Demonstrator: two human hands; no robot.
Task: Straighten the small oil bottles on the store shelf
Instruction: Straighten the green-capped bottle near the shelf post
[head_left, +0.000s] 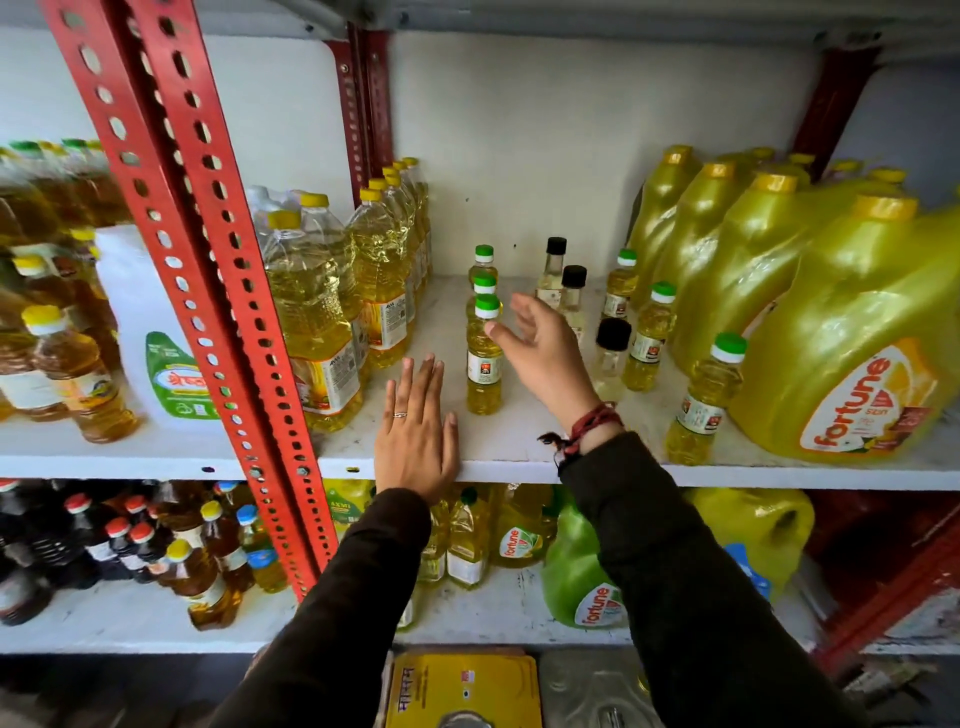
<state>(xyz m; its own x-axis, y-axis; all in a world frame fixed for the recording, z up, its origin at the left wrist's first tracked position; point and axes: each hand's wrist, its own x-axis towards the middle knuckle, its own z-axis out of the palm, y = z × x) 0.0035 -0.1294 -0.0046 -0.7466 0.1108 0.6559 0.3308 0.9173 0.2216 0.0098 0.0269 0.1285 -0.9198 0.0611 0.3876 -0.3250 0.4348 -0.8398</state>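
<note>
Small oil bottles on the white shelf (519, 467), between tall bottles (322, 322) at the left and large jugs (852, 343) at the right. The left hand (415, 441) lies flat and empty on the shelf near its front edge, fingers together, just left of the green-capped file (484, 353): three bottles running front to back. The right hand (545, 353) hangs open with fingers spread, gripping nothing; its thumb tip appears to touch the front bottle's neck. Further right stand the black-capped bottles (613, 358) and a second green-capped row (649, 338), whose front bottle (704, 400) sits close to the front edge beside a jug. For a clean step, grip each bottle low on the body, not the cap, slide it into line, turn labels forward, and let the flat hand serve as a stop.
</note>
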